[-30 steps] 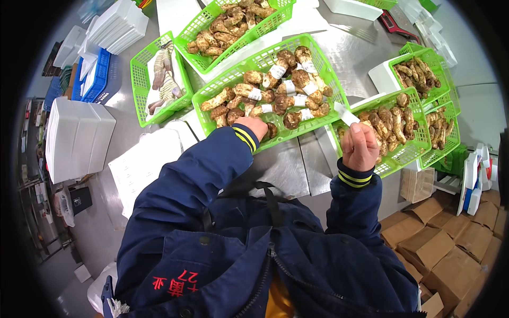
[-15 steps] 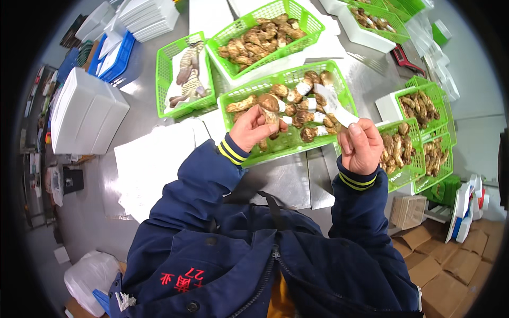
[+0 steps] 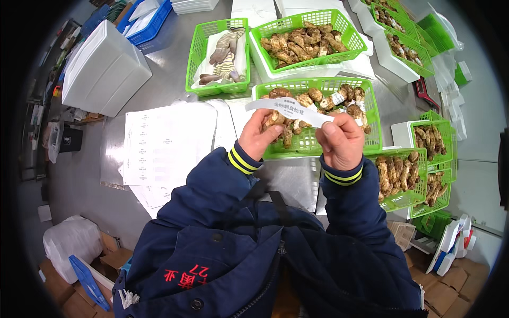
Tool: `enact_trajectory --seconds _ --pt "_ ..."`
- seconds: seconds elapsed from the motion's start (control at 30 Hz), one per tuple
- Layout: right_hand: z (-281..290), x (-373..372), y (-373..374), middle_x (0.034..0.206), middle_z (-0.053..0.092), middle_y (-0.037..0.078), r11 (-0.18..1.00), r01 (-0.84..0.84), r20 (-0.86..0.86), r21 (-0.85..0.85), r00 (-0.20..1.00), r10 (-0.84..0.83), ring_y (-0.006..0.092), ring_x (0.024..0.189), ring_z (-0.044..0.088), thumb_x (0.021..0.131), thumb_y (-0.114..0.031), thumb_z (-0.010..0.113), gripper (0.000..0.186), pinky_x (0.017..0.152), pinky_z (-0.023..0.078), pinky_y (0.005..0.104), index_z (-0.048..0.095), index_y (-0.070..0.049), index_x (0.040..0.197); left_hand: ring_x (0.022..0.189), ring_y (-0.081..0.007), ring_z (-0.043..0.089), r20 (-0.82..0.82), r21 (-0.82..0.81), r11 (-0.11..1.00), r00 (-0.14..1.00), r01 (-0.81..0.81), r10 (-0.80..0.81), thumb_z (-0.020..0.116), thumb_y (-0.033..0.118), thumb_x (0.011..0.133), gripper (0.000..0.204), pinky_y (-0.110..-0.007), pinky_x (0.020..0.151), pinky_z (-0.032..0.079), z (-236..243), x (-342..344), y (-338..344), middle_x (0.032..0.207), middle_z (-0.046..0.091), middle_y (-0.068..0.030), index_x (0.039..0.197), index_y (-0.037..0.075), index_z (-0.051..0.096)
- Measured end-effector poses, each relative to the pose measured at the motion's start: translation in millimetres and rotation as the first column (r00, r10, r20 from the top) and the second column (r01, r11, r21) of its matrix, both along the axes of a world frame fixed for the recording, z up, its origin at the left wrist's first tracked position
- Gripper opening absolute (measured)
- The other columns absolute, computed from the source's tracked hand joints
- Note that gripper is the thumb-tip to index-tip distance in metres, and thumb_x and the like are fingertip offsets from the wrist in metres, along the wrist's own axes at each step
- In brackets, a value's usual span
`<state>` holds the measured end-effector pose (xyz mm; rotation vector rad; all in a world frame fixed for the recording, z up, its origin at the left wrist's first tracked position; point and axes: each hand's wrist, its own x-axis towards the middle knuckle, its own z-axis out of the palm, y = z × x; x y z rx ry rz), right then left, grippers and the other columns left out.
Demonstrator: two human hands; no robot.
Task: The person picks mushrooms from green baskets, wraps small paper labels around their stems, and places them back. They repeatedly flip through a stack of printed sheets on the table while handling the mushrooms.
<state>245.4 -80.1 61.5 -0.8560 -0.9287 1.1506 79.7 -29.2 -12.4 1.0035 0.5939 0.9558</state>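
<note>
My left hand (image 3: 257,137) is closed around the stem of a brown-capped mushroom (image 3: 279,93), cap upward. In my right hand (image 3: 342,142), a curved white paper label (image 3: 290,110) with printing is pinched at its right end between thumb and fingers. The label stretches across in front of the mushroom, its left end by my left fingers; whether it touches the stem I cannot tell. Both hands are over the near edge of a green plastic basket (image 3: 375,127) of mushrooms, several with white paper bands (image 3: 338,98) around their stems.
Printed label sheets (image 3: 164,143) lie left on the metal table. Behind are a green basket with striped gloves (image 3: 225,55) and a basket heaped with mushrooms (image 3: 305,42). More mushroom baskets (image 3: 400,177) stand at right. A white foam box (image 3: 106,69) is far left.
My right hand has moved left, bringing the label from the basket's right side across to the mushroom in my left hand. The view has shifted, so the table items sit further right and lower.
</note>
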Motion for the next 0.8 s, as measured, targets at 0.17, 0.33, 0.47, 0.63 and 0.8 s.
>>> enact_trajectory --seconds 0.17,0.33,0.47,0.63,0.8 --pt "-9 -16 2 0.061 0.049 -0.001 0.998 -0.031 -0.095 -0.049 0.995 0.026 0.0033 0.049 0.038 0.081 -0.002 0.060 0.006 0.044 0.028 0.0187 0.055 0.001 0.080 0.090 -0.0129 0.049 0.047 -0.072 0.997 0.999 -0.002 0.006 0.045 0.017 0.087 0.037 -0.027 0.079 0.039 14 -7 -5 0.103 0.052 -0.0071 0.118 -0.002 0.040" --pt "-25 -20 -1 0.059 0.047 -0.001 0.997 -0.027 -0.145 -0.076 0.989 0.016 0.0043 0.047 0.037 0.081 -0.002 0.060 0.007 0.043 0.028 0.0194 0.055 0.001 0.078 0.081 -0.0139 0.047 0.130 -0.191 0.981 0.990 -0.030 0.055 0.032 0.028 0.094 0.036 -0.028 0.073 0.038 32 -4 -9 0.095 0.051 -0.0069 0.110 -0.001 0.044" --pt "-28 -18 -3 0.059 0.048 0.000 0.995 -0.005 -0.206 -0.104 0.978 -0.017 0.0048 0.046 0.037 0.081 -0.001 0.059 0.006 0.043 0.028 0.0195 0.055 0.002 0.079 0.080 -0.0144 0.047 0.152 -0.231 0.971 0.984 -0.059 0.095 0.029 0.035 0.096 0.041 -0.028 0.072 0.038 29 0 -7 0.093 0.052 -0.0073 0.108 -0.001 0.046" --pt "-27 -20 -7 0.058 0.047 0.000 0.995 -0.030 -0.325 -0.094 0.946 -0.002 0.0057 0.045 0.037 0.082 -0.002 0.058 0.005 0.043 0.029 0.0199 0.054 0.001 0.078 0.081 -0.0130 0.049 0.159 -0.245 0.968 0.982 -0.064 0.105 0.030 0.040 0.095 0.046 -0.026 0.071 0.039 27 6 -5 0.094 0.055 -0.0061 0.108 0.000 0.048" --pt "-28 -25 -4 0.058 0.047 0.000 0.987 0.009 -0.323 -0.163 0.944 -0.062 0.0058 0.045 0.037 0.082 -0.001 0.058 0.005 0.043 0.028 0.0200 0.055 0.001 0.079 0.082 -0.0124 0.050 0.171 -0.233 0.969 0.978 -0.081 0.123 0.032 0.040 0.095 0.044 -0.025 0.071 0.040 27 12 -5 0.094 0.055 -0.0059 0.105 0.001 0.050"
